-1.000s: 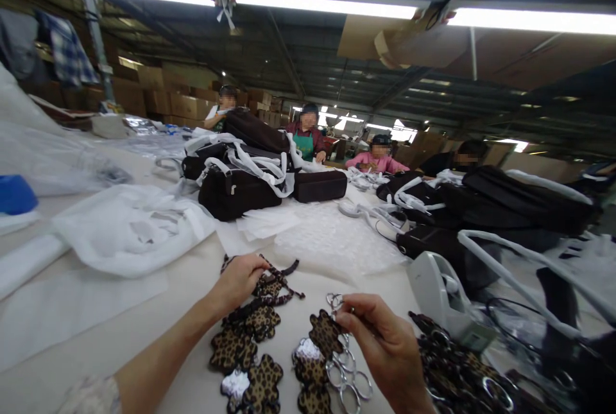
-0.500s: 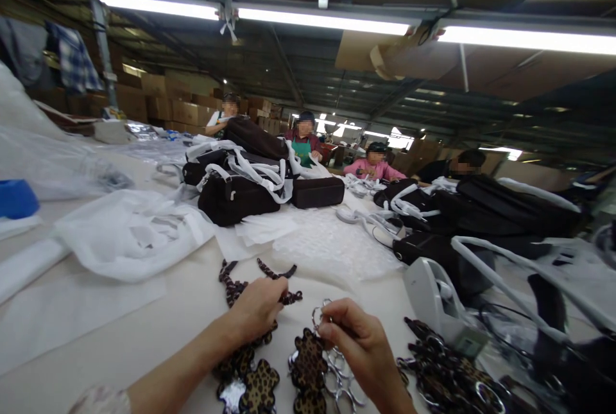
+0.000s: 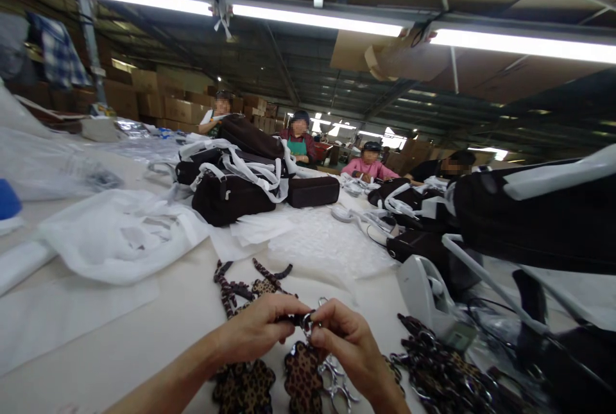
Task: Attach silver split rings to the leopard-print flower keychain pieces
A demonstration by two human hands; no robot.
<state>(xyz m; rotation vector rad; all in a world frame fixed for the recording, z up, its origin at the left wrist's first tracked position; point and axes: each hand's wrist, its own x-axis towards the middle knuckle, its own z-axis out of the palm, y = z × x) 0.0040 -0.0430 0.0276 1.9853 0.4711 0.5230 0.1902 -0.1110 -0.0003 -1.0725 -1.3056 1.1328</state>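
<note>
My left hand [image 3: 267, 324] pinches a dark strap piece, its end at a silver ring [image 3: 307, 324]. My right hand [image 3: 344, 337] is closed on that ring, so the two hands almost touch. Just below them lies a leopard-print flower-shaped piece [image 3: 302, 375], with more such pieces [image 3: 245, 387] to its left. Several loose silver rings [image 3: 337, 385] lie partly under my right hand. Beyond my left hand are leopard-print straps [image 3: 225, 289]. To the right sits a pile of leopard-print straps with rings [image 3: 443, 369].
Dark bags with white-wrapped handles [image 3: 235, 196] stand beyond the hands, others [image 3: 534, 215] at the right. A white device [image 3: 421, 295] stands beside the strap pile. White wrapping [image 3: 125, 234] lies left. Several people, one in pink [image 3: 369, 167], are across the table.
My left hand has moved right from the straps to the ring in my right hand, now with a dark strap piece. A large dark bag has risen into view at the right.
</note>
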